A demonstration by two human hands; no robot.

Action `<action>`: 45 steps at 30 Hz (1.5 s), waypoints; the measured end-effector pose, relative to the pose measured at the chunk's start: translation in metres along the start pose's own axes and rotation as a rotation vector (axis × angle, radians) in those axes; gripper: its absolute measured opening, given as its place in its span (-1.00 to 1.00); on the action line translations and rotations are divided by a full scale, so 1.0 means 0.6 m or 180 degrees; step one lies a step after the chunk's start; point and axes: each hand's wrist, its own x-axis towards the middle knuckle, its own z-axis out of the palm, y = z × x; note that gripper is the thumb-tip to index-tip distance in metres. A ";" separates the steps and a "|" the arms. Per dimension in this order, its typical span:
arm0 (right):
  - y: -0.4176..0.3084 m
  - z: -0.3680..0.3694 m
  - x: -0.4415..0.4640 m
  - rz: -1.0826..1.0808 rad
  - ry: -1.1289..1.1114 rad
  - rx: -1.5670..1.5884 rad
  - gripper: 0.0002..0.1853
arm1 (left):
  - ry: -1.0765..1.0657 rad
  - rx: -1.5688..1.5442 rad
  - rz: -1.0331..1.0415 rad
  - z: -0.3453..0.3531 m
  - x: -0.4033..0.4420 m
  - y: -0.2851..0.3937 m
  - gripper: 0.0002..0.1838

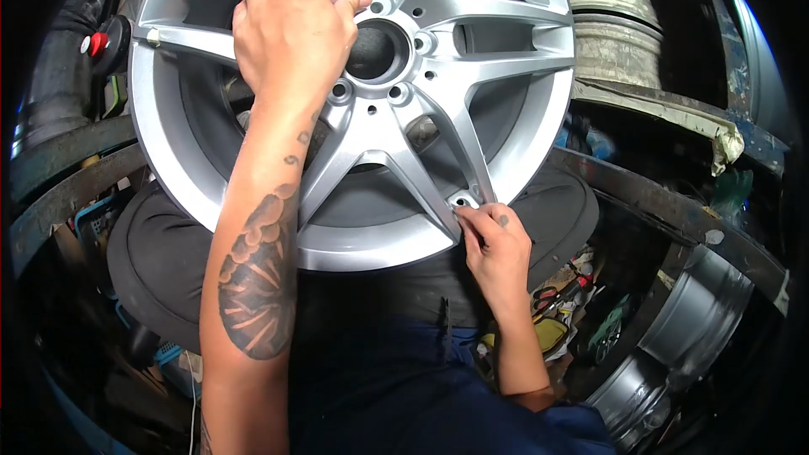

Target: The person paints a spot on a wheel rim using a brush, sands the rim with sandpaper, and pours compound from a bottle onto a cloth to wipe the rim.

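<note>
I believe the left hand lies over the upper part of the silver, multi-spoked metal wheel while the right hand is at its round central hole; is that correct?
No: the head view shows the right hand at the lower outer rim of the silver wheel, not at its central hole. The left hand does lie over the upper part.

The wheel (371,126) is glossy silver. Scalloped shapes and radiating streaks pattern the dark tattoo (253,312) on the person's left forearm (263,253). The trousers (160,253) are black, the top (379,396) navy. At far left, a knob (96,44) shows red and white; at far right, stacked rims (619,46) are mottled grey-beige.
</note>
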 end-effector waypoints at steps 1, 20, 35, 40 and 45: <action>0.000 -0.002 -0.006 0.0024 -0.0043 -0.0045 -0.79 | 0.0051 0.0037 0.0034 0.002 -0.003 -0.001 -0.43; -0.032 -0.062 -0.027 -0.0198 0.0761 -0.0192 -0.71 | -0.0231 0.0214 0.0028 -0.005 0.002 0.001 -0.46; -0.035 -0.034 -0.042 0.0396 0.0887 0.4333 -0.89 | -0.4014 -0.5645 -0.1826 -0.180 -0.135 0.168 -0.61; -0.052 -0.045 -0.036 0.0040 0.1636 0.2388 -0.86 | -0.3119 -0.5648 -0.2371 -0.188 -0.150 0.200 -0.74; -0.049 -0.058 -0.038 -0.0049 0.1807 0.2117 -0.88 | -0.2962 -0.6042 -0.2891 -0.182 -0.166 0.205 -0.68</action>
